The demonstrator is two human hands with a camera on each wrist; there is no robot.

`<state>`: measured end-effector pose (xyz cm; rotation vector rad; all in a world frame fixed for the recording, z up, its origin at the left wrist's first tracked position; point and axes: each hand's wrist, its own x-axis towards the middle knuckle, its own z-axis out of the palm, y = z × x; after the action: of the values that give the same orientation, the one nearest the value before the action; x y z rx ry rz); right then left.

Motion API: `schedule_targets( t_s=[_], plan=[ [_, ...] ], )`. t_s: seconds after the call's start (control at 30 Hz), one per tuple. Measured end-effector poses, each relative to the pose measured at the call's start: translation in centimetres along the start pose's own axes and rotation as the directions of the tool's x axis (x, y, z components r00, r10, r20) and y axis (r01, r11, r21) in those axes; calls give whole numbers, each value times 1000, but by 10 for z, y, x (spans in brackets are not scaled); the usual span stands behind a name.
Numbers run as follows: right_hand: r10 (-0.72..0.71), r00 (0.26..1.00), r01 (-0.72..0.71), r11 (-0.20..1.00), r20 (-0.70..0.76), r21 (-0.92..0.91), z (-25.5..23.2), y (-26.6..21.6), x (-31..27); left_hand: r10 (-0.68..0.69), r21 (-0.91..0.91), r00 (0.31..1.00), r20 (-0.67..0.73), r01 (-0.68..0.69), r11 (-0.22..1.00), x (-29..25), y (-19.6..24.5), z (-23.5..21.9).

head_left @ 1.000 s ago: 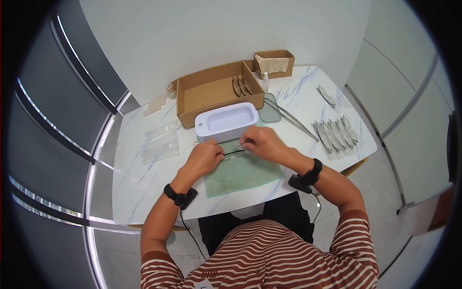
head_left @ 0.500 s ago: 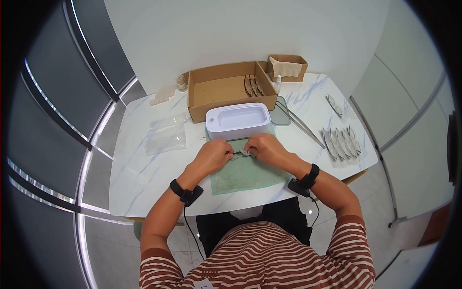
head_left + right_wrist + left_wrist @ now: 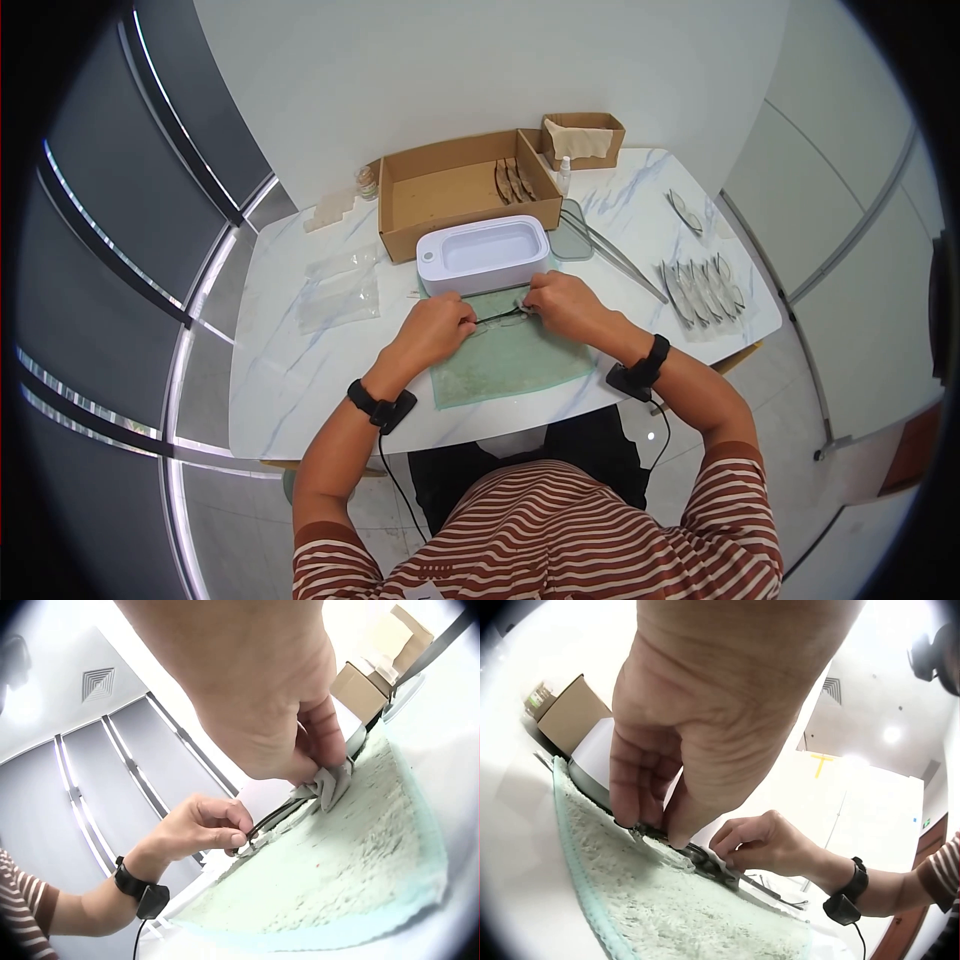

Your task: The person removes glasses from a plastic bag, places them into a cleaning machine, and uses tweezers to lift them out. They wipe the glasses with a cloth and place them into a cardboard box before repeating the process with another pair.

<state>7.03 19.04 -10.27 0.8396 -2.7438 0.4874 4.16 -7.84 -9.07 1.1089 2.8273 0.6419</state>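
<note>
Dark-framed glasses are held just above a pale green cloth in the head view. My left hand pinches one end of the frame between thumb and fingers. At the other end my right hand pinches a small crumpled grey wipe around the frame, seen best in the right wrist view. The fingers partly hide both ends of the glasses. Directly behind the hands stands a white oblong basin.
Behind the basin, a cardboard box holds several dark curved items. Long tweezers and a grey-green lid lie to its right. Several glasses are lined up at the right, another pair beyond. Clear plastic bags lie left.
The right hand with the wipe has shifted slightly right, away from the left hand, exposing more of the dark frame. The left hand keeps its pinch. The head view has tilted slightly.
</note>
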Motion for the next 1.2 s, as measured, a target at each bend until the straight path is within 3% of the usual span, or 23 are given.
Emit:
schedule_targets(
  t_s=[0.07,0.27,0.33,0.47,0.53,0.57,0.6,0.63,0.77,0.83,1.07,1.17,1.2],
  plan=[
    [45,997,-40,997,62,-72,-3,2,-1,-2,5,1000,-2,2,1000,0,0,0],
    [129,992,-130,991,-8,-42,-12,18,-16,-40,-35,999,15,41,999,-4,9,-3],
    [151,988,-152,987,-16,-49,-19,20,-22,-110,-113,990,89,119,986,-7,18,-5],
    [201,980,-201,979,-10,-41,-26,27,-35,-94,-233,983,155,129,964,-12,39,-2],
    [213,977,-212,976,8,-52,-24,34,-41,-146,-342,938,316,256,904,-12,49,-1],
    [223,974,-221,973,29,-65,-22,37,-44,-144,-340,937,318,255,905,-10,47,1],
    [225,974,-223,973,28,-63,-21,39,-47,-19,-229,992,128,49,972,-8,43,4],
    [242,970,-239,969,32,-64,-20,40,-49,136,-77,990,-45,-139,987,-7,40,6],
    [266,964,-265,963,5,-53,-22,35,-55,216,56,976,-36,-214,975,7,28,1],
    [276,961,-276,959,-4,-72,-25,29,-58,281,82,959,32,-283,956,14,21,2],
    [262,965,-258,961,29,-104,-21,46,-61,294,96,952,90,-302,949,16,14,-2],
    [213,973,-214,977,-87,-5,-29,36,-53,192,-17,981,23,-191,981,10,11,-2],
    [209,974,-210,978,-86,-6,-32,29,-48,91,-79,996,23,-89,993,9,14,-2]
  ],
)
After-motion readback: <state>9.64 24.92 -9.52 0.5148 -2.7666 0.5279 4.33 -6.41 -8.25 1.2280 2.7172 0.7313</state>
